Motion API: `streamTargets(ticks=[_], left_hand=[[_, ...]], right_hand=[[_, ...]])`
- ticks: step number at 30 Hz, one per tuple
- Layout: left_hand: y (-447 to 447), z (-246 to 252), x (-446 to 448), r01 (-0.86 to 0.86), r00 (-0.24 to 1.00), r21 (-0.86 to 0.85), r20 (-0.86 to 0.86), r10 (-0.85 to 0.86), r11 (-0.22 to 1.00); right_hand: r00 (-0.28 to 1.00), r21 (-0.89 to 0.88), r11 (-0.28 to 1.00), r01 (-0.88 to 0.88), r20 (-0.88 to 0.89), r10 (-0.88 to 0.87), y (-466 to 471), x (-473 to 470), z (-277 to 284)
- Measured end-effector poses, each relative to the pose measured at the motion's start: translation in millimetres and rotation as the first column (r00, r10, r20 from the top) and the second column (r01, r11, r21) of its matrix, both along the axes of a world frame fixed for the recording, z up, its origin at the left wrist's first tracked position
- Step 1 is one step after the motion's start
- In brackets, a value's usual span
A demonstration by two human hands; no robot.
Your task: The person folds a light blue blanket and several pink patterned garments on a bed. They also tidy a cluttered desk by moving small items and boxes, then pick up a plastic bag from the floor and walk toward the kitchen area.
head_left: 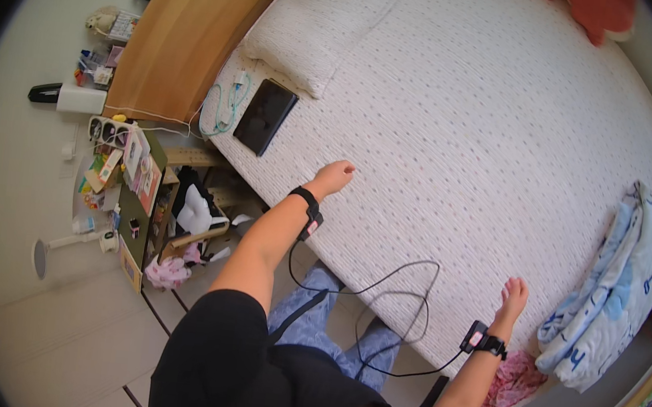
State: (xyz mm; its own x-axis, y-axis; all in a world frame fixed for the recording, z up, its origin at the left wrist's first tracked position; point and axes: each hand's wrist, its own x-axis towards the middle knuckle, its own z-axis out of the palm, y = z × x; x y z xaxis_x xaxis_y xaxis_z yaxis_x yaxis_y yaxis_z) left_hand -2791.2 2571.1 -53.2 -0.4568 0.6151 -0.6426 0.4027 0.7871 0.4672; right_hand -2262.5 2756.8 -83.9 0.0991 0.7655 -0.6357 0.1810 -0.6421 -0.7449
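Observation:
Over the near side of the bed, my left hand (333, 178) hangs with its fingers loosely curled; nothing shows in it, though the palm side is hidden. My right hand (513, 297) is near the bed's right part, fingers loosely extended, holding nothing. Each wrist wears a black strap with a small box, and a black cable (352, 293) loops between them over the bed's edge. Beyond my left hand, a dark tablet (266, 117) lies on the white dotted bedspread (428, 155). A folded blue and white blanket (611, 296) lies right of my right hand.
A pillow (315, 33) rests against the wooden headboard (170, 35). Beside the tablet lies a light-blue cable (213, 109). A cluttered bedside cabinet (141, 206) with an open drawer stands at left. Pink cloth (514, 381) hangs below the blanket. A red plush item (601, 15) sits at the far corner.

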Motion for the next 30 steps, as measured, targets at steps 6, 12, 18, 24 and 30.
streamTargets(ticks=[6, 12, 18, 24, 30], left_hand=[[33, -38, -107, 0.072, 0.995, 0.055, -0.075, -0.068, 0.996], [159, -68, -227, 0.240, 0.914, 0.074, -0.352, -0.200, 0.968], [283, -95, -277, 0.314, 0.882, 0.380, -0.456, -0.119, 0.870], [358, -125, -292, 0.559, 0.710, 0.413, -0.686, -0.159, 0.719], [370, -94, -348, 0.755, 0.126, -0.226, -0.871, -0.475, 0.615]], right_hand=[[0.793, 0.271, 0.757, -0.595, 0.355, 0.496, 105, -278, -56], [0.333, -0.011, 0.723, -0.691, 0.883, 0.331, 114, -460, -116], [0.284, 0.164, 0.689, -0.706, 0.957, 0.063, 112, -488, -125], [0.298, 0.166, 0.688, -0.707, 0.952, 0.077, 115, -486, -129], [0.310, 0.142, 0.697, -0.703, 0.943, 0.120, 116, -485, -133]])
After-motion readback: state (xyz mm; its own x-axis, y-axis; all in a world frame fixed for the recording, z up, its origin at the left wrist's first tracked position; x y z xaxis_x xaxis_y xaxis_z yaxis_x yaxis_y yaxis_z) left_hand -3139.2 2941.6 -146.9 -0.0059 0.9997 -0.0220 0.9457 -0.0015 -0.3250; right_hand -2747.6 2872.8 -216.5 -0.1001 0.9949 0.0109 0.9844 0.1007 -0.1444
